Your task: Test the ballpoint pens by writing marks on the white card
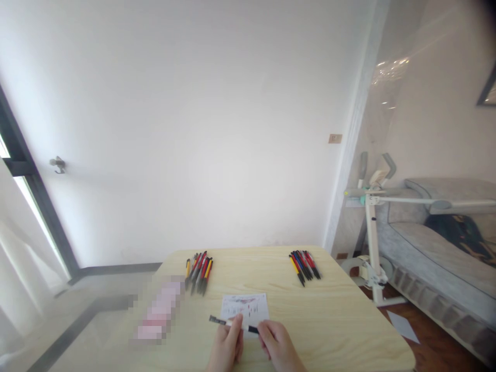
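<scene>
Both my hands hold one pen [232,323] with a black and white barrel, level above the near part of the wooden table [333,320]. My left hand [227,345] pinches its middle. My right hand [277,343] grips the black end on the right. Just behind the pen lies a small white paper [250,306] with red and dark scribbles. One bunch of pens [199,271] in red, yellow and black lies at the back left. A second bunch of pens [305,265] lies at the back right.
A blurred pink patch [158,310] covers something on the table's left side. A white exercise machine [372,243] and a grey sofa [437,253] stand to the right. A white sheet [403,326] lies on the floor. A white wall rises behind the table.
</scene>
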`<state>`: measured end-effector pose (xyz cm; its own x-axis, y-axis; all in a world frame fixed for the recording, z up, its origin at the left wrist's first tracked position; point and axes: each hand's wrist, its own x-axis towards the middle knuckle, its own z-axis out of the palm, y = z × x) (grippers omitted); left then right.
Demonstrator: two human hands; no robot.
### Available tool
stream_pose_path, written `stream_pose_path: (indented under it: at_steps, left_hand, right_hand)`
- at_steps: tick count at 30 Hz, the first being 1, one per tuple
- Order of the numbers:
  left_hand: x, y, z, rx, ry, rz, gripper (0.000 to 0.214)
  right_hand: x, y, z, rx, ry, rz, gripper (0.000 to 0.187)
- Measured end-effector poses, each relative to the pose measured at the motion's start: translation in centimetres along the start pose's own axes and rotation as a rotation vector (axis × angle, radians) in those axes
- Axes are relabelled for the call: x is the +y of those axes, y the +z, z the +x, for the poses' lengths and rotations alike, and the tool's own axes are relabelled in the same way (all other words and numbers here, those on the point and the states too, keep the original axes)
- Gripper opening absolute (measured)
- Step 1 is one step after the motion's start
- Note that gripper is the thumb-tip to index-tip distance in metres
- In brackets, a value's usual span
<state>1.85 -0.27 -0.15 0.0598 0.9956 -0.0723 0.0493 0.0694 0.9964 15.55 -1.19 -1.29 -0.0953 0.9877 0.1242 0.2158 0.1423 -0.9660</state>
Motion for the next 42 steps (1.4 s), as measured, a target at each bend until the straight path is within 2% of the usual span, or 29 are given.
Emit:
stream_pose_path:
  at_steps: [7, 15, 17, 21, 24, 30, 42]
  left_hand:
    - [-1.0, -0.2, 0.3, -0.014, 0.028, 0.013, 0.059]
    - [-0.7, -0.4, 0.2, 0.014, 0.001, -0.011, 0.061]
    - [-0.6, -0.3, 0.2, 0.029, 0.009, -0.019, 0.062]
    - [-0.6, -0.3, 0.2, -0.007, 0.011, -0.022, 0.063]
    - [-0.6, -0.3, 0.0, -0.025, 0.030, -0.035, 0.060]
    - [-0.8, -0.1, 0.0, -0.020, 0.028, -0.108, 0.051]
    - [-0.4, -0.1, 0.1, -0.040, -0.055, -0.116, 0.060]
  right_hand:
    - [-0.2, -0.1, -0.2, -0.008, -0.030, -0.077, 0.046]
    - [-1.2, 0.1, -0.1, 0.019, -0.063, -0.133, 0.048]
    - [-1.4, 0.2, 0.0, -0.002, -0.015, -0.066, 0.050]
    - [-1.6, 0.4, 0.2, -0.082, 0.177, 0.120, 0.054]
    - [-1.5, 0.3, 0.2, -0.111, 0.213, 0.194, 0.054]
    - [-1.3, 0.2, 0.1, -0.088, 0.188, 0.190, 0.053]
    - [-0.2, 0.7, -0.1, -0.042, 0.076, 0.060, 0.049]
